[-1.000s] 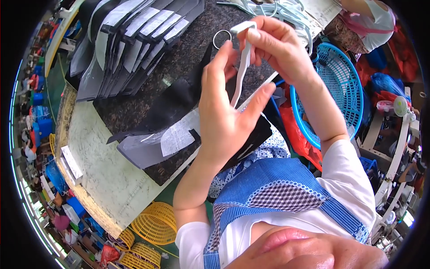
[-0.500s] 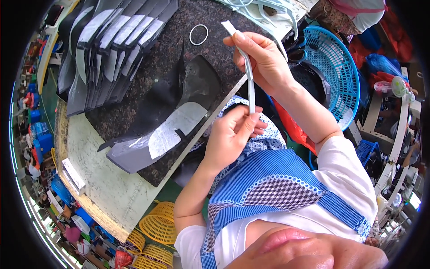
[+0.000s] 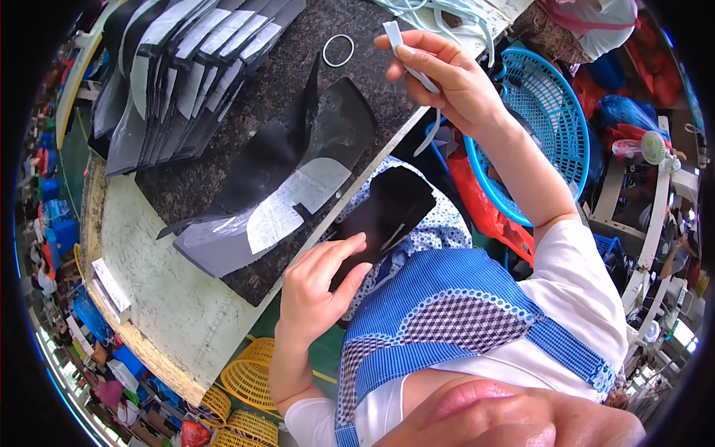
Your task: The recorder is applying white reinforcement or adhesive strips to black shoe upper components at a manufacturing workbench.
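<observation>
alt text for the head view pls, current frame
A person's right hand holds up a thin white strip while the left hand rests on a flat black sheet piece in the lap. Ahead, more black pieces lie on a dark speckled worktable, beside a blue plastic basket.
</observation>
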Motion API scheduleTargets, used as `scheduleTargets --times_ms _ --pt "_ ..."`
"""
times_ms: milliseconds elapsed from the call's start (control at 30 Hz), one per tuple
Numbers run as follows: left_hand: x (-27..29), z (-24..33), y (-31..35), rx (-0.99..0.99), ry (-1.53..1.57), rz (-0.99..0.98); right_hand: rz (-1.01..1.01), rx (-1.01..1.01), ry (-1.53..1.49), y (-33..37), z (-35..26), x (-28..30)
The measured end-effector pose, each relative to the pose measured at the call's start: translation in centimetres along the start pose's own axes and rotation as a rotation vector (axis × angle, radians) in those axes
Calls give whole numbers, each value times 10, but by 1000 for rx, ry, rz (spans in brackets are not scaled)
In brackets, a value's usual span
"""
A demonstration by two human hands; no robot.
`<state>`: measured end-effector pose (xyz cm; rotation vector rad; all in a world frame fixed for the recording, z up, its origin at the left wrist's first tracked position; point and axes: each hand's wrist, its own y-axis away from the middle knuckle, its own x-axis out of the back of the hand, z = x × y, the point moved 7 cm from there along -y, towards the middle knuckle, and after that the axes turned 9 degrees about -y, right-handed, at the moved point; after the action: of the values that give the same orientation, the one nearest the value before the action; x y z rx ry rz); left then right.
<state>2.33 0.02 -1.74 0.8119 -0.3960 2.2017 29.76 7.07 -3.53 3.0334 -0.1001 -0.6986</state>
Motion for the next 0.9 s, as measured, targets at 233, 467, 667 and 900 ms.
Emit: scheduleTargets --times_ms 233,467,667,900 --pt "-12 -8 -4 -4 38 -40 -395 -25 799 28 -6 2" --pt "-14 1 -26 -71 10 -109 143 448 1323 -57 -46 113" --pt "-18 -5 -24 -22 20 -118 215 93 1482 -74 -27 98" --pt "-18 -6 -33 -10 20 -133 204 306 951 -32 -59 88"
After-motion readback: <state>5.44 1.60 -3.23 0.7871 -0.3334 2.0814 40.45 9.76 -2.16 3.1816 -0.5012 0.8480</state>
